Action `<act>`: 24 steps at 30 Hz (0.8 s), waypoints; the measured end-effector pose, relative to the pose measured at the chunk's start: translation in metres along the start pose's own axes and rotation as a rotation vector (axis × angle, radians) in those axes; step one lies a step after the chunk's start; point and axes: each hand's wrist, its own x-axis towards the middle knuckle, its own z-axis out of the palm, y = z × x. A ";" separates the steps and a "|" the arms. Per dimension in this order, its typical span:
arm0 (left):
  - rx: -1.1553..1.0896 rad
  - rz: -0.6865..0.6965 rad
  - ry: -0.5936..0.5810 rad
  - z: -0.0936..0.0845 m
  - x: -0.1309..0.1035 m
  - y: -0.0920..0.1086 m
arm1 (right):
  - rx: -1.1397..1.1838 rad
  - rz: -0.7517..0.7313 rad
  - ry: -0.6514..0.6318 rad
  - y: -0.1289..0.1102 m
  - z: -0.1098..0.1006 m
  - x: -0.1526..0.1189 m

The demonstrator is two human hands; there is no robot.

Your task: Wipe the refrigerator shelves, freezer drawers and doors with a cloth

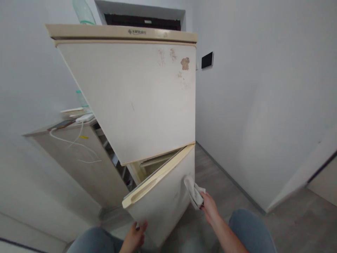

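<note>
A white refrigerator (137, 91) with cream trim stands in front of me. Its lower door (163, 196) hangs ajar, and part of the pale inside shows through the gap. In my right hand (209, 207) is a whitish cloth (194, 193), pressed against the door's outer face near the hinge side. My left hand (133, 237) is low at the door's free edge, its fingers curled and seemingly gripping that edge. Faint grey smudges mark the door beside the cloth. The refrigerator's upper door is closed and has brownish stains near its top right.
Left of the refrigerator stands a low cabinet (79, 165) with a phone (63, 124), a white cable (91, 149) and a bottle (82, 100) on top. Another clear bottle (83, 12) stands atop the refrigerator. A wall (263, 88) with a dark panel (207, 60) is to the right.
</note>
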 end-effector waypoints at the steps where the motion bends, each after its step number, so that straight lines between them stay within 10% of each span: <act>1: 0.003 -0.001 0.023 -0.005 0.010 0.006 | 0.000 -0.006 -0.007 0.000 0.001 0.004; 8: -0.217 0.025 0.127 -0.030 0.087 0.054 | 0.028 -0.044 0.063 0.013 -0.014 0.026; 16: -0.637 -0.058 0.105 -0.012 0.114 0.115 | 0.008 -0.030 0.058 0.023 -0.027 0.031; 24: -0.405 -0.110 0.006 -0.054 0.089 0.077 | 0.103 0.037 -0.124 0.037 0.020 0.019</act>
